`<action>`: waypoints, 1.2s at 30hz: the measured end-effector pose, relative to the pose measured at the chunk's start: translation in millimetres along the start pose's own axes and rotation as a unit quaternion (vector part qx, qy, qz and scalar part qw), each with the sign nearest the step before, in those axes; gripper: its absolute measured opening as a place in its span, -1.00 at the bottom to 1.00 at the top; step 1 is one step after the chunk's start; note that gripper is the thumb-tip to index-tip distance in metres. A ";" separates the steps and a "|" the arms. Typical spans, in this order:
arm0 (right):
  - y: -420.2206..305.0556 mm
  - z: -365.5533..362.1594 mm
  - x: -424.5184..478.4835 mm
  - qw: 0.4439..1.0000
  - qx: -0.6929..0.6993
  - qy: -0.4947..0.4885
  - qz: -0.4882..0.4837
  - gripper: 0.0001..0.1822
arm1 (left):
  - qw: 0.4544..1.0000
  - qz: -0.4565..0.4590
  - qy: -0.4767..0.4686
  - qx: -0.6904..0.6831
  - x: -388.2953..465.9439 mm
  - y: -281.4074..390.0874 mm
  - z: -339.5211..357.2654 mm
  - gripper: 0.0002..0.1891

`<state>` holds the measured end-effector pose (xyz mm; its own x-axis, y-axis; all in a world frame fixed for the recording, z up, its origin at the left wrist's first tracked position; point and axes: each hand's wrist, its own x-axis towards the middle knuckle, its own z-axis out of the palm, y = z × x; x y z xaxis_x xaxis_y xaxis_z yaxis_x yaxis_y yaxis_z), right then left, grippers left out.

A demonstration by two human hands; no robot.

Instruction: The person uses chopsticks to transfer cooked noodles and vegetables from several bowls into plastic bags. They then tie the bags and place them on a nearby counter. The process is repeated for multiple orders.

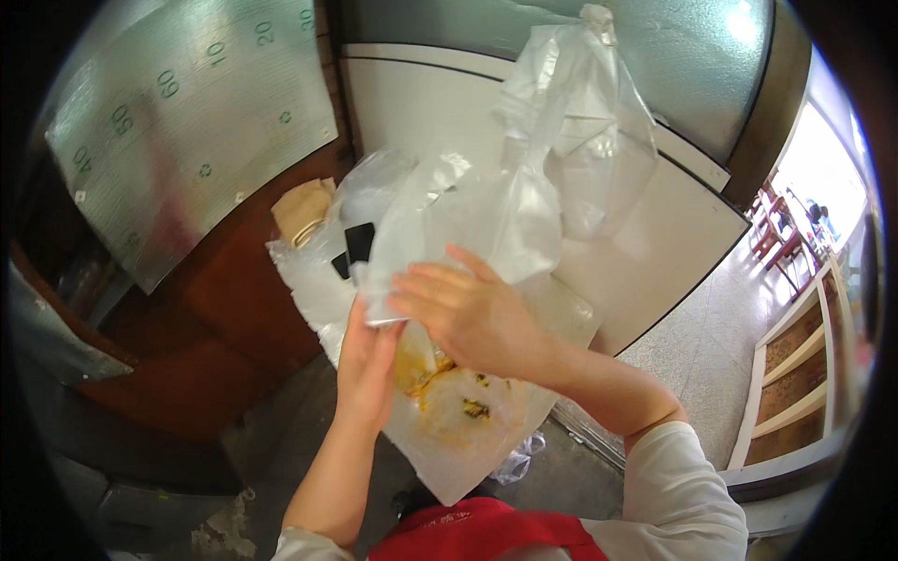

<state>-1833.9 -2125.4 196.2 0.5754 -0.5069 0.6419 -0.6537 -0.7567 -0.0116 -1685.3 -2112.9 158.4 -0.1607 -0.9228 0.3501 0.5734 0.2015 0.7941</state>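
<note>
My left hand [366, 375] is raised at the middle, its fingers around the near end of a bunched clear plastic bag [414, 245]. Part of its grip is hidden behind the plastic. Flat across that same end lies my right hand [470, 315], slightly blurred, with fingers extended and thumb apart. Beneath both hands a translucent plastic sheet [449, 463] hangs over the near edge. Yellow-orange stains and dark food scraps [476, 409] mark it. A black flat object [360, 242] lies just beyond my left hand, partly covered by plastic.
A folded tan cloth [303, 210] sits at the left of the white tabletop [631, 252]. Another clear plastic bag [589, 126] spreads at the back. Silvery foil sheeting [203, 119] with green print stands at left. A wooden frame [793, 372] is at right, a crumpled bag [519, 459] below.
</note>
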 end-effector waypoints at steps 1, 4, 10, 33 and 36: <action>-16.8 4.2 0.7 0.999 0.029 -0.009 0.009 -0.72 | 0.999 -0.030 0.036 0.010 -0.1 7.3 -2.8 -0.55; -38.1 20.9 0.7 0.998 0.051 -0.035 0.002 -0.84 | 0.988 -0.058 0.139 0.024 -3.4 18.5 -3.0 -0.84; -34.8 17.7 11.0 0.989 0.108 0.049 0.087 -0.78 | 0.990 -0.078 0.112 0.044 12.0 26.0 -30.8 -0.87; 96.5 -60.0 69.0 0.977 0.045 -0.100 0.182 -0.69 | 0.945 0.063 0.220 0.233 11.9 82.9 -65.2 -0.87; 34.0 -6.9 76.3 0.911 0.308 -0.237 0.138 -0.61 | 0.940 0.106 0.200 0.255 5.2 96.1 -75.3 -0.87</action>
<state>-1815.6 -2186.9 250.0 0.6743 -0.7235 0.1480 -0.4893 -0.5878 -0.6442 -1570.5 -2123.0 199.2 0.2882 -0.8729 0.3936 0.0832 0.4323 0.8979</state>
